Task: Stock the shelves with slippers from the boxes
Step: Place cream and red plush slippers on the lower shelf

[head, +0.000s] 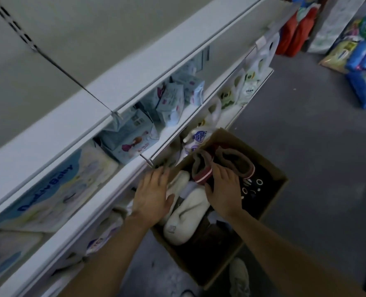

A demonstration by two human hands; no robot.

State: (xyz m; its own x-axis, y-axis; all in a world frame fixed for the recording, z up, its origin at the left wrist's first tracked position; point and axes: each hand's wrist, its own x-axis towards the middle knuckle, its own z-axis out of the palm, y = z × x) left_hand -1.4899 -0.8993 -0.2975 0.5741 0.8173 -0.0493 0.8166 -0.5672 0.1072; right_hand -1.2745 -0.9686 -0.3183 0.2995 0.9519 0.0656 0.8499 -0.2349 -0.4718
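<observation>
An open cardboard box (270, 166) stands on the floor against the white shelving (134, 67). It holds white fluffy slippers (188, 213), dark red slippers with brown fleece lining (227, 161) and black slippers with white ring marks (255, 189). My left hand (152, 194) reaches into the box's left side, fingers spread over a white slipper. My right hand (225, 187) lies over the box's middle, fingers on the dark red slipper's edge and thumb by the white slipper. Whether either hand grips anything is unclear.
The shelves carry pale blue baby-product packs (130, 136), a large diaper pack (55, 194) and white bottles (248, 84). Blue and yellow bags (364, 67) are piled on the grey floor at right, red bags (295, 33) behind. My shoe (240, 277) shows below the box.
</observation>
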